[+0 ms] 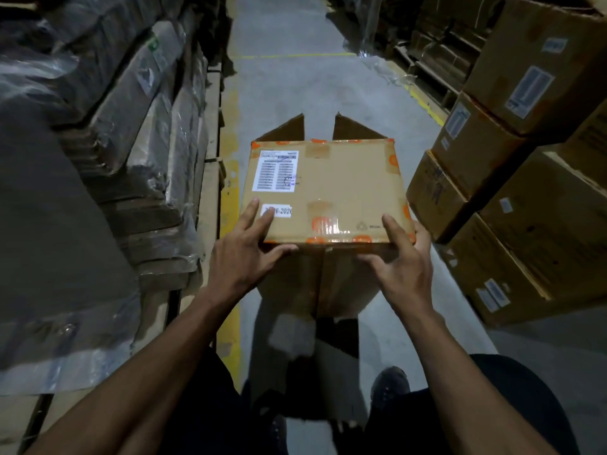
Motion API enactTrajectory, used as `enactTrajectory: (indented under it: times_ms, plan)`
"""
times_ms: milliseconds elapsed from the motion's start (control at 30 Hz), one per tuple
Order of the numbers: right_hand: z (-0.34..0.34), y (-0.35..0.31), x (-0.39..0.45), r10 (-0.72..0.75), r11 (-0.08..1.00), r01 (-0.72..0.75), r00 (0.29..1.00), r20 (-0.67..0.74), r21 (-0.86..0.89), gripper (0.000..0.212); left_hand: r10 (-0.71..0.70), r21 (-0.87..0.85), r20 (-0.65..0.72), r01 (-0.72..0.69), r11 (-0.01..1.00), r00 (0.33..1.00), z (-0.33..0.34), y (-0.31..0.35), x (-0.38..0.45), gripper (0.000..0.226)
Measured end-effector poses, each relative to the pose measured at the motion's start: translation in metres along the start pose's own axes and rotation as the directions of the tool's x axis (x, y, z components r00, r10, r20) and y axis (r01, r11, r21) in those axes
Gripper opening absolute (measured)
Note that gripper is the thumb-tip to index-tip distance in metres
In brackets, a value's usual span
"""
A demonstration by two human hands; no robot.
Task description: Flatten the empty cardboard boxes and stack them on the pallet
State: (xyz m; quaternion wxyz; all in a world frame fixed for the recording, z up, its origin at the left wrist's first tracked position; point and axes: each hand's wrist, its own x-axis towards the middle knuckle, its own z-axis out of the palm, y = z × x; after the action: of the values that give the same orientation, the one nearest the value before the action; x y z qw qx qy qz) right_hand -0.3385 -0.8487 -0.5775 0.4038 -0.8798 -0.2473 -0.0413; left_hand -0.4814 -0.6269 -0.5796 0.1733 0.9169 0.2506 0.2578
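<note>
The cardboard box (pixel 323 188) is in the air over the aisle floor (pixel 295 87), in front of the person, with its labelled face turned up and two flaps (pixel 353 128) standing open at the far end. The left hand (pixel 244 246) holds the near left corner: its fingers lie rather straight on the top face, across the small date sticker (pixel 276 210), and the thumb hooks under the near edge, so the grip is a loose pinch on the board. The right hand (pixel 402 257) holds the near right corner the same way, thumb below and fingers wrapped over the side. I think the box may slip or tilt, because both hands hold only the near edge and the glossy orange tape (pixel 325 224) there looks smooth. If the taped seam is not opened first, pressing may crush the board unevenly and not fold it flat. The aisle is narrow: stacked cartons (pixel 512 103) stand close on the right, and wrapped bundles of flat cardboard (pixel 147 142) lie on the left. The open flaps could catch on them. A loose plastic film (pixel 391 70) lies on the floor further away.
</note>
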Motion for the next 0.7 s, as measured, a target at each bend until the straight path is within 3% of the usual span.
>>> enactTrajectory:
  times_ms: [200,300,400,467,600,700]
  plan:
    - [-0.020,-0.032,0.021,-0.014,0.996,0.018,0.999,-0.052,0.083,0.065,-0.147,-0.040,-0.083,0.144,0.989,0.986,-0.043,0.030,0.031,0.096]
    - [-0.036,-0.041,0.031,-0.005,0.996,0.013,0.996,-0.086,0.092,0.062,-0.094,-0.004,-0.148,0.095,0.995,0.984,-0.060,0.044,0.048,0.086]
    - [-0.037,-0.045,0.045,0.032,0.999,-0.032,0.999,-0.021,0.030,0.061,-0.102,0.081,-0.154,0.115,0.990,0.983,-0.057,0.045,0.063,0.079]
    - [-0.028,-0.042,0.048,0.050,0.999,-0.050,0.999,0.008,0.010,0.065,-0.139,0.102,-0.121,0.152,0.983,0.983,-0.042,0.042,0.061,0.087]
    - [-0.011,-0.030,0.044,0.118,0.964,-0.095,0.990,-0.080,0.250,0.099,-0.209,-0.055,-0.218,0.202,0.978,0.953,-0.016,0.040,0.047,0.094]
    - [-0.005,-0.017,0.034,0.227,0.901,-0.179,0.971,-0.078,0.395,0.101,-0.409,-0.304,-0.126,0.357,0.883,0.904,0.007,0.035,0.030,0.106]
